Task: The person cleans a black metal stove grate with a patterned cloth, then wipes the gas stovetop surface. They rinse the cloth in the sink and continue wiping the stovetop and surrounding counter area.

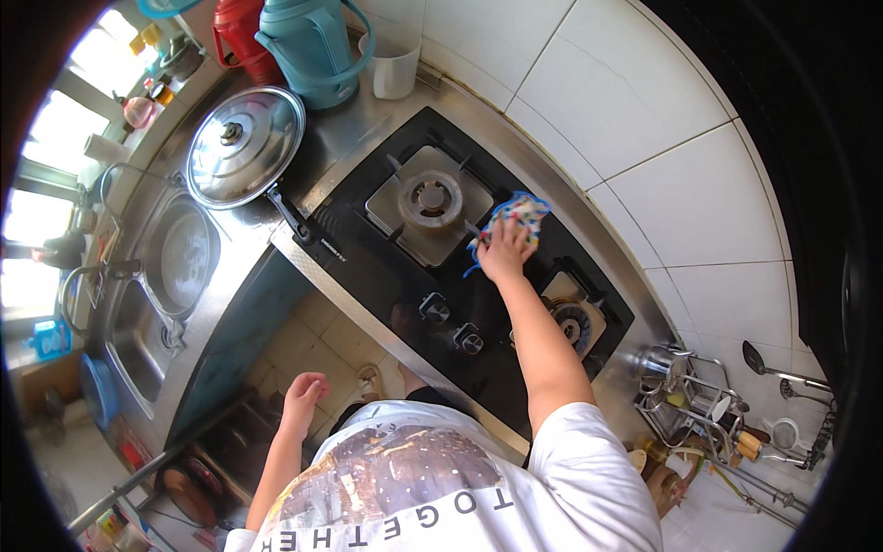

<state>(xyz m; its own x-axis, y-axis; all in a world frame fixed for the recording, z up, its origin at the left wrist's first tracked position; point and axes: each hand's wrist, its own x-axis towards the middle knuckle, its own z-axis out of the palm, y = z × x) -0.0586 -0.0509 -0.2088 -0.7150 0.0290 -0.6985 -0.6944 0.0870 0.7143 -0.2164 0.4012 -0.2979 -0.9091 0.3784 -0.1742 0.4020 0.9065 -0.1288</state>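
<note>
My right hand presses a multicoloured cloth with a blue edge onto the black gas stove. The cloth lies bunched between the larger burner and the smaller burner, close to the stove's wall-side edge. Part of the smaller burner is hidden behind my right forearm. Two control knobs sit on the stove top nearer to my body. Low beside my body, my left hand hangs in front of the counter with its fingers loosely curled and nothing visible in it.
A lidded pan stands left of the stove, its handle reaching over the stove's edge. Behind it are a teal thermos jug, a red one and a plastic pitcher. A sink lies left; a utensil rack stands right.
</note>
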